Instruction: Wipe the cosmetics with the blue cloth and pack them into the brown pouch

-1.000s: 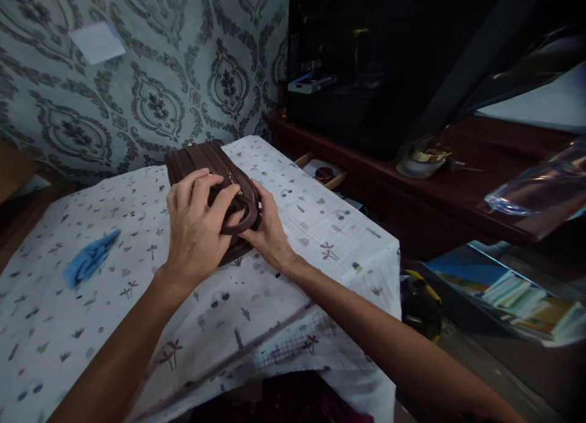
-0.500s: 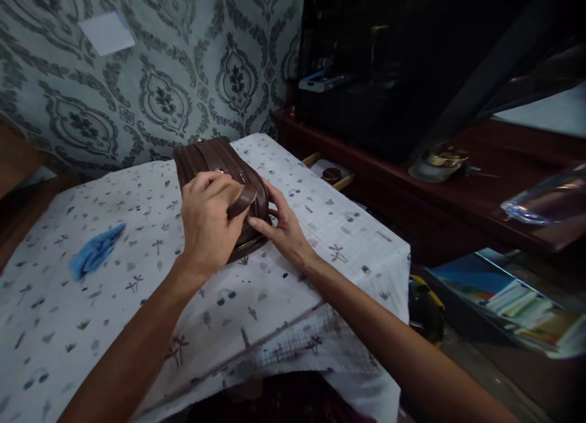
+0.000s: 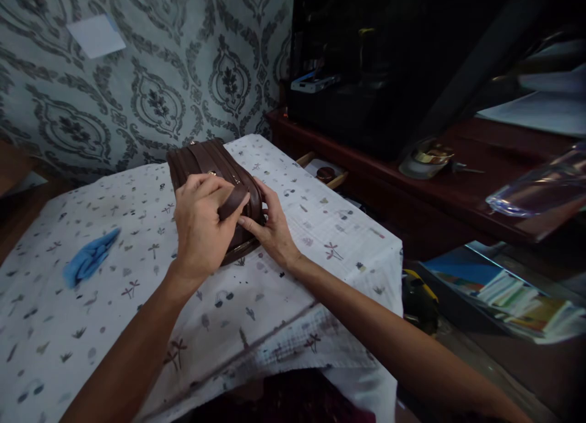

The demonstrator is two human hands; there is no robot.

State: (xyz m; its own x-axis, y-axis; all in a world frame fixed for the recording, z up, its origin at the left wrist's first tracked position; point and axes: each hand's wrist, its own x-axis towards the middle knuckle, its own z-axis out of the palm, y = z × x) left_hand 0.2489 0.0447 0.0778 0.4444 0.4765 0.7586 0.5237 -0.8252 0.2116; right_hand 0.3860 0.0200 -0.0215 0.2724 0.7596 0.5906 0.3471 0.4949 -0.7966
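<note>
A brown leather bag (image 3: pixel 206 156) with metal zips lies on the patterned white cloth (image 3: pixel 293 295). Its short strap (image 3: pixel 232 203) loops up at the near end. My left hand (image 3: pixel 199 224) is closed on this strap, fingers bent over the bag's top. At the bag's right near corner, my right hand (image 3: pixel 274 231) grips the side, with its thumb on the near face and its fingers along the far side. A zip shows along the lower near edge; the fingertips of my left hand are partly hidden.
A crumpled blue cloth (image 3: pixel 91 257) lies to the left. Right of the table are a partly open drawer (image 3: pixel 339 179), a dark red cabinet (image 3: pixel 476 194) with a roll of tape (image 3: pixel 425 160) and keys, and a box of papers (image 3: pixel 517 301) lower down. A patterned wall stands behind.
My left fingers have drawn in around the strap, which now lies flatter over the hand. My right thumb has come out from under the strap onto the near face. The view shifted slightly.
</note>
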